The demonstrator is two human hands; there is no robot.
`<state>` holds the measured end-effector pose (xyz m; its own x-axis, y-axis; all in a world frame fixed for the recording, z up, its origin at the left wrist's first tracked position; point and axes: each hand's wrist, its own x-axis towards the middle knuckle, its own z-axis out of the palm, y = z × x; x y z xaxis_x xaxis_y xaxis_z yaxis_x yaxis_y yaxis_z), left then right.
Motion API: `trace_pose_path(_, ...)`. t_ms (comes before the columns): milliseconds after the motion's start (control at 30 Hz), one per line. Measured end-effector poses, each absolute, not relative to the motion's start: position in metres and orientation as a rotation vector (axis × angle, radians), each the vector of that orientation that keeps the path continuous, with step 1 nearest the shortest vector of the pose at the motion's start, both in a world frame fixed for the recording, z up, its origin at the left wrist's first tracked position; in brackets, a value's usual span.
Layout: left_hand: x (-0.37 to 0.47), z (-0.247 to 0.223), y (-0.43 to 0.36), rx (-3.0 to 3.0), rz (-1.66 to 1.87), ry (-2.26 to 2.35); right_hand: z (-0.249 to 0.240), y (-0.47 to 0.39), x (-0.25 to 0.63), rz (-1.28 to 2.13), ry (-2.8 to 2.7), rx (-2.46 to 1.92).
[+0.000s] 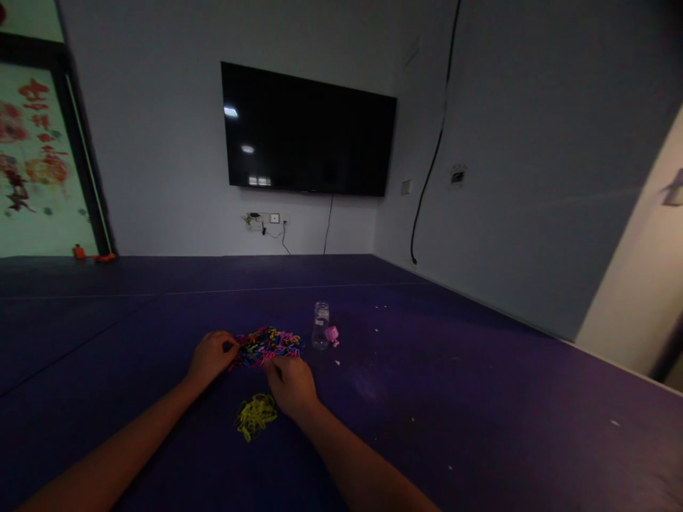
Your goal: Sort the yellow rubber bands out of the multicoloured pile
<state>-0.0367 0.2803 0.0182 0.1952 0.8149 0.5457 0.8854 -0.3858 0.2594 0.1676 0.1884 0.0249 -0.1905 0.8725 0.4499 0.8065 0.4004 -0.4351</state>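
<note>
A loose heap of multicoloured rubber bands (269, 343) lies on the purple surface, mostly pink, blue, red and yellow. My left hand (213, 352) is at the heap's left edge, thumb and fingers drawn together against the bands. At its front right edge is my right hand (291, 380), fingers curled down and partly hidden behind the back of the hand. What either hand pinches is too small to make out. Closer to me, a separate small pile of yellow rubber bands (256, 416) rests between my forearms.
A clear plastic bottle (321, 327) stands just behind the heap on the right, with a pink cap-like piece (331, 334) beside it. Small white scraps (337, 363) dot the purple surface (453, 384). A black cable (427, 178) hangs down the right wall.
</note>
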Motion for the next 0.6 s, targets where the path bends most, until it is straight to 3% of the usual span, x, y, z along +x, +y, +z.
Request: trace_pose_path(600,-0.031,0.019,0.280,-2.408,-0.960,-1.543,0.025,0.188,0.167,0.141,-2.045,-1.422)
